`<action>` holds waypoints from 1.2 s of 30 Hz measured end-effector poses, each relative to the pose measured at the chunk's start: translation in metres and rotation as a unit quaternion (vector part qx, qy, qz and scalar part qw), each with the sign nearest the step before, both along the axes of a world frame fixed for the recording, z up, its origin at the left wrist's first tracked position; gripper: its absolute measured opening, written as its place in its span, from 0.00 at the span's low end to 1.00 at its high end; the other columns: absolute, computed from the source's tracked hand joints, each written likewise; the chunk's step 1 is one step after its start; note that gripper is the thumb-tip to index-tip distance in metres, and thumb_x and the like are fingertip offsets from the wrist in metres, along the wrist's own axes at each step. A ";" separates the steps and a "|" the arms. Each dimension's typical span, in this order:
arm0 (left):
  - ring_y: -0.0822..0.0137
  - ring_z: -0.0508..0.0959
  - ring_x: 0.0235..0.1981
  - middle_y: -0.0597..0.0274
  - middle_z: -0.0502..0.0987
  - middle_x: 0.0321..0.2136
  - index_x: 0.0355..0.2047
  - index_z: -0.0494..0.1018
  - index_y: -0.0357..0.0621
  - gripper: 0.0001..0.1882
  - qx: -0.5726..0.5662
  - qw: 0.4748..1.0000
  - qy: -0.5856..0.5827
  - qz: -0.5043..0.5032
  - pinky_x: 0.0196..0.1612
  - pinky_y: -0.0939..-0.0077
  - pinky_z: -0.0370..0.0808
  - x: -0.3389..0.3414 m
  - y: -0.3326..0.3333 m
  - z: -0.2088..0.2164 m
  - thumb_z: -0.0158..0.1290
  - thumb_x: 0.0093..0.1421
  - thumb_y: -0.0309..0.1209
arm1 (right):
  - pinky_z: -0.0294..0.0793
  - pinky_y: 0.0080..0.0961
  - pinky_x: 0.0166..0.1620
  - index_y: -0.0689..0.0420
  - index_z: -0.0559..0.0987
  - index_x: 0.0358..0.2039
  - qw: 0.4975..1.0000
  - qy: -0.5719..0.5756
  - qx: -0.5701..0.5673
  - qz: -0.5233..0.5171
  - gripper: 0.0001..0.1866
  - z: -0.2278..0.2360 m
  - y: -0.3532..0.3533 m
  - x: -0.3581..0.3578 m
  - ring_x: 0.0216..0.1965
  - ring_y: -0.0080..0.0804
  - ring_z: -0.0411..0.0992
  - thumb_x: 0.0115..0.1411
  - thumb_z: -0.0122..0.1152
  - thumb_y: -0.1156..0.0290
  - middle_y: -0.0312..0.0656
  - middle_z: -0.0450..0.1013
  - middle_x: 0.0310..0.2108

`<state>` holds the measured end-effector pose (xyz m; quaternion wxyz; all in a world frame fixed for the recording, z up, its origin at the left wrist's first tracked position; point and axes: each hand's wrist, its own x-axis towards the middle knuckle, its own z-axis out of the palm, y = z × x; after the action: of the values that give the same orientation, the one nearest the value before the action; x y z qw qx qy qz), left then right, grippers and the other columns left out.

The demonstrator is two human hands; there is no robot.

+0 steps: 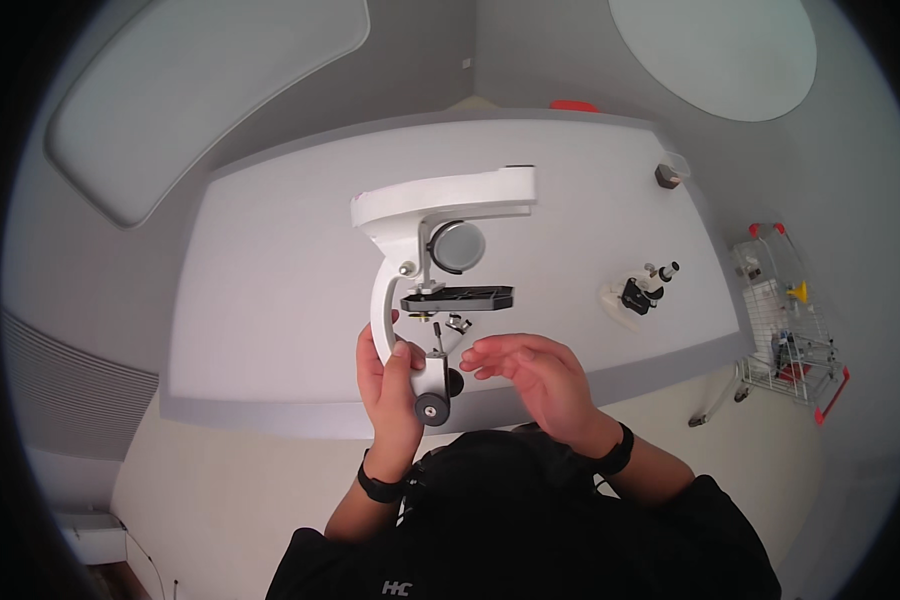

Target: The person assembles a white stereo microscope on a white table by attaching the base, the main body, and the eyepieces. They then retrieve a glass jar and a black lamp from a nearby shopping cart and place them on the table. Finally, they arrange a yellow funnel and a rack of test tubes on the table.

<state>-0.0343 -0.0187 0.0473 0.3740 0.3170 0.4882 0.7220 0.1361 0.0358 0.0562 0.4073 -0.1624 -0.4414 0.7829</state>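
My left hand [390,390] is wrapped around the arm of a white microscope [378,310], close to its black focus knob [433,409]. The microscope is held up over the table's near part, its base [450,195] pointing away from me. A round mirror [459,246] and a black stage [462,298] sit between base and knob. Below the stage are a small metal part [458,323] and a thin rod [437,337]. My right hand [545,380] is just right of these, fingers stretched and apart, holding nothing. I cannot tell whether its fingertips touch the microscope.
A second, smaller-looking white and black microscope [640,294] stands on the right of the white table [270,290]. A dark small box [667,176] and a clear container lie at the far right corner. A wire cart [785,330] with red handles stands beyond the right edge.
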 end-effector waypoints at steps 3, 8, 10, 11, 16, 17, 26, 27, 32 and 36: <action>0.78 0.64 0.30 0.70 0.66 0.26 0.50 0.66 0.37 0.17 -0.020 1.000 -0.001 0.011 0.36 0.83 0.63 0.001 0.004 -0.004 0.44 0.63 0.30 | 0.71 0.27 0.46 0.67 0.78 0.37 0.986 -0.120 0.109 -0.046 0.11 0.008 0.001 0.005 0.41 0.33 0.75 0.63 0.48 0.75 0.47 0.77 0.38; 0.78 0.66 0.29 0.70 0.66 0.25 0.53 0.66 0.38 0.20 -0.066 0.997 -0.041 0.004 0.33 0.84 0.64 -0.020 0.003 -0.026 0.46 0.63 0.33 | 0.71 0.22 0.36 0.62 0.79 0.25 0.935 -0.309 0.139 -0.104 0.08 -0.005 0.007 0.019 0.28 0.22 0.71 0.59 0.61 0.73 0.35 0.75 0.24; 0.78 0.67 0.27 0.70 0.66 0.25 0.53 0.66 0.38 0.21 -0.076 0.990 -0.120 -0.020 0.28 0.85 0.64 -0.031 0.001 -0.040 0.47 0.63 0.34 | 0.70 0.22 0.33 0.62 0.77 0.25 0.926 -0.344 0.111 -0.110 0.10 -0.035 0.014 0.028 0.27 0.22 0.69 0.60 0.62 0.69 0.36 0.73 0.23; 0.79 0.66 0.25 0.71 0.66 0.25 0.54 0.65 0.38 0.21 -0.068 0.982 -0.169 -0.042 0.25 0.86 0.63 -0.034 -0.001 -0.043 0.47 0.63 0.35 | 0.70 0.23 0.33 0.62 0.77 0.25 0.918 -0.357 0.124 -0.116 0.10 -0.052 0.017 0.031 0.27 0.23 0.69 0.60 0.61 0.69 0.37 0.73 0.24; 0.80 0.57 0.18 0.71 0.61 0.22 0.56 0.62 0.33 0.22 -0.051 0.925 -0.352 -0.131 0.19 0.86 0.57 -0.036 0.000 -0.112 0.45 0.66 0.34 | 0.69 0.28 0.33 0.62 0.77 0.28 0.866 -0.449 0.143 -0.168 0.09 -0.123 0.012 0.106 0.27 0.31 0.69 0.60 0.57 0.69 0.41 0.74 0.27; 0.80 0.55 0.18 0.71 0.59 0.22 0.57 0.60 0.30 0.23 -0.047 0.913 -0.371 -0.163 0.21 0.86 0.57 -0.030 0.003 -0.121 0.45 0.67 0.33 | 0.70 0.29 0.33 0.62 0.77 0.28 0.856 -0.474 0.124 -0.165 0.09 -0.134 0.005 0.127 0.27 0.32 0.70 0.60 0.57 0.69 0.41 0.74 0.27; 0.76 0.58 0.19 0.68 0.60 0.21 0.47 0.61 0.37 0.15 -0.077 0.786 -0.494 -0.364 0.21 0.83 0.58 0.077 0.025 -0.114 0.42 0.66 0.35 | 0.69 0.34 0.33 0.59 0.77 0.26 0.807 -0.572 0.083 -0.123 0.11 -0.201 -0.025 0.283 0.29 0.40 0.71 0.51 0.62 0.64 0.45 0.74 0.25; 0.75 0.57 0.19 0.68 0.60 0.21 0.41 0.64 0.40 0.13 -0.086 0.747 -0.504 -0.425 0.22 0.81 0.58 0.091 0.030 -0.109 0.42 0.66 0.38 | 0.69 0.34 0.33 0.59 0.77 0.26 0.799 -0.582 0.077 -0.131 0.13 -0.204 -0.030 0.306 0.29 0.40 0.71 0.51 0.63 0.61 0.46 0.74 0.25; 0.75 0.56 0.18 0.68 0.59 0.21 0.40 0.64 0.46 0.09 -0.156 0.792 -0.420 -0.414 0.21 0.80 0.57 0.222 0.062 -0.037 0.42 0.66 0.36 | 0.70 0.40 0.38 0.59 0.78 0.27 0.746 -0.636 -0.001 -0.198 0.21 -0.238 -0.060 0.421 0.34 0.48 0.72 0.58 0.56 0.50 0.49 0.75 0.28; 0.74 0.60 0.19 0.66 0.62 0.22 0.52 0.60 0.41 0.16 -0.087 0.761 -0.414 -0.491 0.22 0.81 0.61 0.332 0.094 -0.044 0.41 0.67 0.33 | 0.70 0.46 0.43 0.60 0.78 0.32 0.713 -0.649 -0.088 -0.249 0.23 -0.264 -0.099 0.536 0.40 0.55 0.72 0.62 0.47 0.50 0.52 0.76 0.35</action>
<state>0.2974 0.0756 0.0036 0.8692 0.1494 0.1239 0.4549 0.6720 -0.0629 -0.2076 0.1849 -0.7699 -0.4701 0.3901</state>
